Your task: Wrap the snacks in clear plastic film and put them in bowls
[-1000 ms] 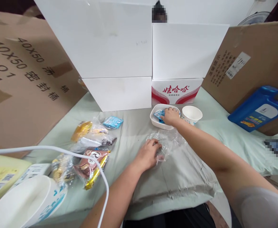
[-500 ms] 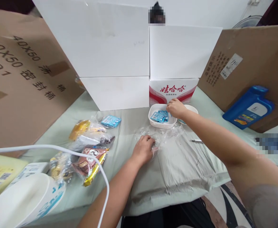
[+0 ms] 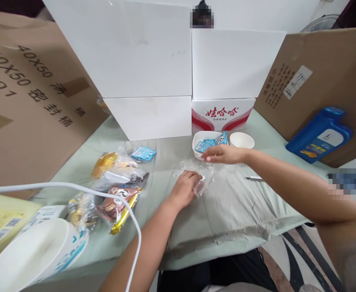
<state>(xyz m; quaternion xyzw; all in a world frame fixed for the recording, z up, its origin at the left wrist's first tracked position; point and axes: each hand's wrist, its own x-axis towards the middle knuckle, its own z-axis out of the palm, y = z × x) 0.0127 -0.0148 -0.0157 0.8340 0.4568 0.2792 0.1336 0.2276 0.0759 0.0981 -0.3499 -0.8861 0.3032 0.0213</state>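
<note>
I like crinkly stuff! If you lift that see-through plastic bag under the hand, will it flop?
Probably yes. The clear crumpled plastic bag looks thin and wrinkled, so it would likely sag and weigh little. The left hand is pressing on it, which perhaps keeps it from sliding.

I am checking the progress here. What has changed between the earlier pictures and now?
The right hand has left the white dish, drawing back toward the clear plastic bag; it looks empty. The blue packets remain in the dish. The left hand still presses on the bag. The paper cup and the snack packs have not moved.
</note>
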